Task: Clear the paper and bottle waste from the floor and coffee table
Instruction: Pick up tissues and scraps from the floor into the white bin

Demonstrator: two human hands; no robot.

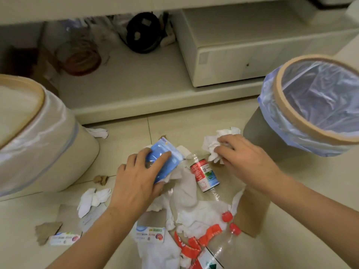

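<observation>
A heap of waste lies on the tiled floor. My left hand (139, 177) grips a blue plastic packet (164, 160) together with some white tissue under it. My right hand (242, 158) pinches a crumpled white tissue (211, 144) just left of the right bin. Between my hands lies a clear bottle with a red label (205, 174). Nearer to me lie more white tissues (196, 208), two clear bottles with red caps (219, 243), brown cardboard (252, 212) and small printed boxes (150, 232).
A bin with a blue liner (310, 105) stands at the right, a bin with a white liner (37, 136) at the left. The low coffee table shelf (136, 88) runs behind them, with a drawer unit (252, 55). Tissue scraps (93, 199) and cardboard bits (101, 179) lie at the left.
</observation>
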